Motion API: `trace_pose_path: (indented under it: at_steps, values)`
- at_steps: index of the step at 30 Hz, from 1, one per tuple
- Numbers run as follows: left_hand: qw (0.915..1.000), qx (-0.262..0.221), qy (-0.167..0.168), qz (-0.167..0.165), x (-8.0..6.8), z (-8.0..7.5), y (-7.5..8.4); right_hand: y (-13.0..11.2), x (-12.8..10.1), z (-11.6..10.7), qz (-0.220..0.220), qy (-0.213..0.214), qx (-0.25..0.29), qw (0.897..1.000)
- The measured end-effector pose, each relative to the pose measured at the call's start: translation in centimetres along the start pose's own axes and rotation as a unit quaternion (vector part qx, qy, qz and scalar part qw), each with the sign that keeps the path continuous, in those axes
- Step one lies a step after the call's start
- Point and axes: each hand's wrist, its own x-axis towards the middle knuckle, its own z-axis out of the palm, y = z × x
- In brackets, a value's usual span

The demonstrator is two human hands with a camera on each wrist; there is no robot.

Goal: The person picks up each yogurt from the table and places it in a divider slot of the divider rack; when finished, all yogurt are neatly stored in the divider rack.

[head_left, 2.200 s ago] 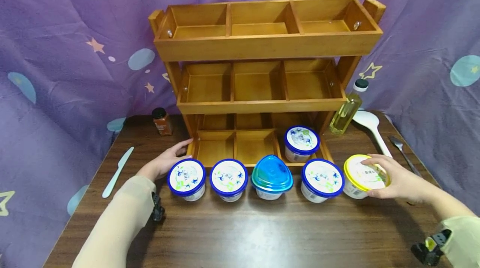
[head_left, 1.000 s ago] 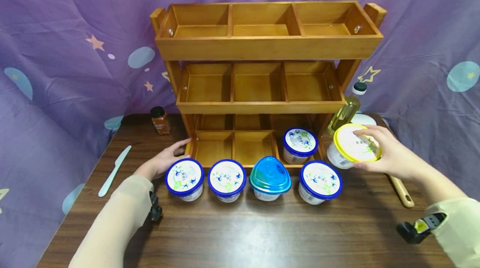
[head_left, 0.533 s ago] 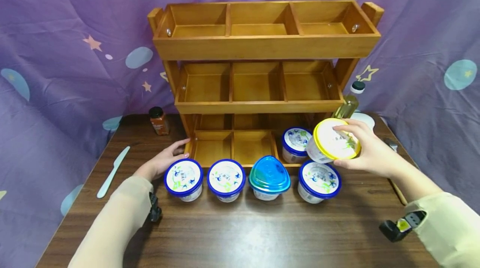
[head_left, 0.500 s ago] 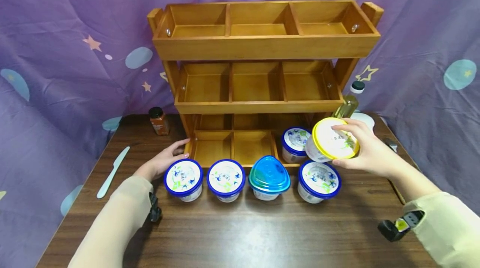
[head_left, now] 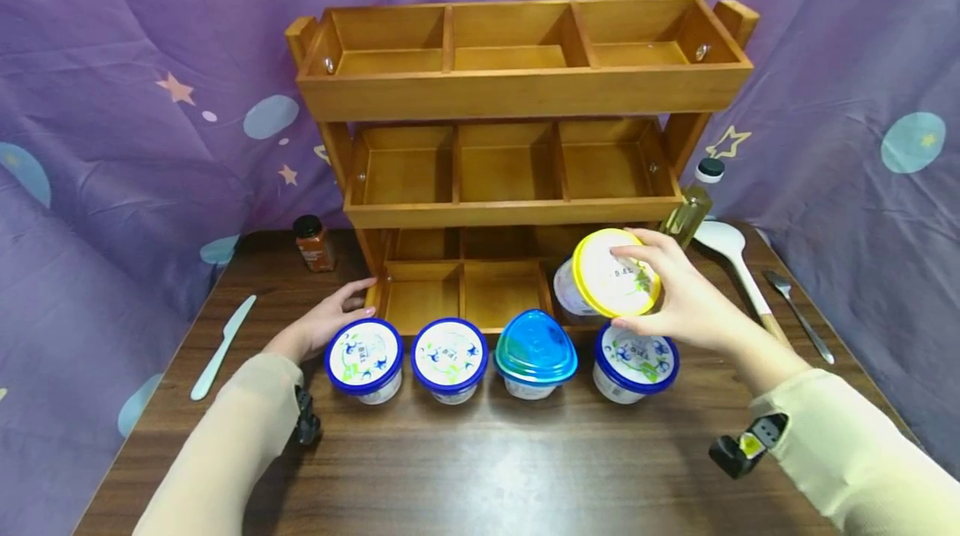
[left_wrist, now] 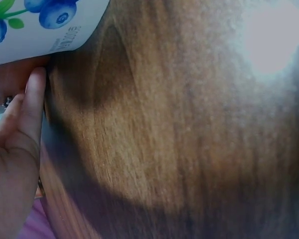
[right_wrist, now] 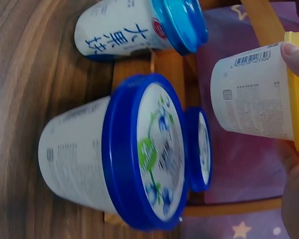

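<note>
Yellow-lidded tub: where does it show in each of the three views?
Head: yellow-lidded tub right of centre, gripped by the right hand in front of the rack's bottom tier.
Left wrist: not in it.
Right wrist: at the right edge, lid rightward.
Shared landmark: the blue-lidded tub just below it.

My right hand [head_left: 693, 311] held a white plastic tub with a yellow lid [head_left: 609, 282] before the honey-brown wooden three-tier rack [head_left: 517, 90]. Below that rack stood white blueberry-printed tubs with dark blue lids [head_left: 363, 353] and one translucent blue-lidded tub [head_left: 536, 348]. Behind the rack hung a purple cloth with stars and pale blue spots [head_left: 150, 61].
</note>
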Motion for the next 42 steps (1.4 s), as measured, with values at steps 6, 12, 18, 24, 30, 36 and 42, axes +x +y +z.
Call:
trace_pose_path:
  at_steps: [6,12,18,24,30,36,42]
  values:
    - [1.0,0.0,-0.002,-0.004,0.1,0.0,-0.1,-0.1,0.9,2.0,-0.005,-0.002,0.005,1.0]
    - [0.9999,0.008,0.004,0.005,0.0,0.0,-0.2,-0.5,1.6,4.0,0.001,0.012,0.008,1.0]
    - [0.9999,0.003,0.005,0.013,-0.2,0.1,-0.3,-0.5,2.5,5.7,0.021,0.018,0.014,1.0]
    - [1.0,0.0,0.007,0.005,-0.3,0.1,-0.3,-0.6,3.4,7.1,0.067,-0.008,0.018,0.998]
    - [1.0,0.001,0.004,0.005,-0.3,0.2,0.0,-0.4,4.3,7.8,0.094,-0.028,0.018,0.995]
    - [1.0,0.002,0.0,0.007,-0.4,0.1,0.2,-0.1,5.3,8.2,0.11,-0.033,0.015,0.993]
    - [1.0,-0.004,-0.004,0.006,-0.4,0.1,0.4,-0.3,6.6,8.3,0.157,-0.078,0.005,0.984]
